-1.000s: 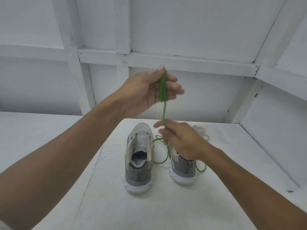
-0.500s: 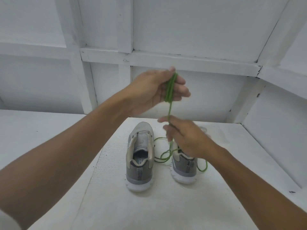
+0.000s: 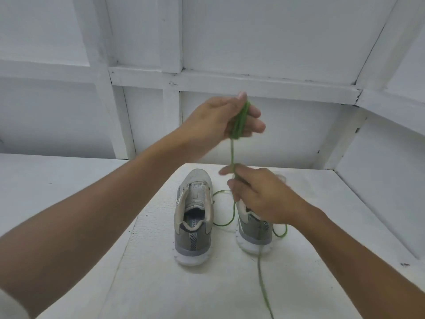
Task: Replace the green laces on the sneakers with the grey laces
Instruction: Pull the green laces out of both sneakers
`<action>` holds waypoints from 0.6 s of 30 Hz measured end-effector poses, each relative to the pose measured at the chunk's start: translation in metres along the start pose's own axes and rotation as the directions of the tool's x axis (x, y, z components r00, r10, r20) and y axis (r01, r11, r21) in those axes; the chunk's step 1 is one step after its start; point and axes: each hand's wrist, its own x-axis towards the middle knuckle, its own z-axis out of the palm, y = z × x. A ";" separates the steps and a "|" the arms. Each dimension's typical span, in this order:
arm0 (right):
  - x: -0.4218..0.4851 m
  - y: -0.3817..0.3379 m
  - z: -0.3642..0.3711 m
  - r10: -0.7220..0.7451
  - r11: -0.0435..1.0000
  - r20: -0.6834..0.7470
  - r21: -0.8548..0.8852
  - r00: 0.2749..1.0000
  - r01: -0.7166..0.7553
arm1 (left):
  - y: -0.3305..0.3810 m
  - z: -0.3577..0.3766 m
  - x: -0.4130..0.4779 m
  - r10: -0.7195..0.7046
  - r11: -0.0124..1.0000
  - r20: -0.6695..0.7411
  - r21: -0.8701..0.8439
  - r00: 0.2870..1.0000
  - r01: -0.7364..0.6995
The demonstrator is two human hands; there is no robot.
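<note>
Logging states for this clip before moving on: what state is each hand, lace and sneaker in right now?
Left hand: raised, gripping a wound bundle of green lace.
Right hand: pinching the strand below the bundle.
Green lace: partly coiled, the rest hanging and trailing loose.
Left sneaker: upright, no lace showing.
Right sneaker: upright, mostly hidden by the right hand.

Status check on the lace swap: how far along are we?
Done: the left sneaker shows no lace. In hand: the left hand holds a wound bundle of green lace while the right hand pinches the strand below it. Loose green loops lie on both sides of the right sneaker, whose eyelets the right hand hides. Left: clear the green lace, then thread grey laces into both sneakers; neither shows any.
</note>
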 end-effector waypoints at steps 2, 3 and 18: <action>-0.004 -0.008 -0.011 -0.091 0.995 0.013 -0.041 0.996 0.091 | -0.009 -0.010 0.002 0.085 0.880 -0.074 0.473 0.994 -0.040; -0.003 -0.010 -0.022 -0.124 0.992 -0.053 -0.035 0.991 0.123 | -0.014 -0.014 0.000 0.051 0.799 -0.043 0.602 0.998 -0.015; -0.006 -0.006 -0.002 -0.053 0.989 -0.082 -0.142 0.995 0.041 | -0.016 -0.010 -0.002 0.044 0.838 -0.125 0.545 0.991 0.032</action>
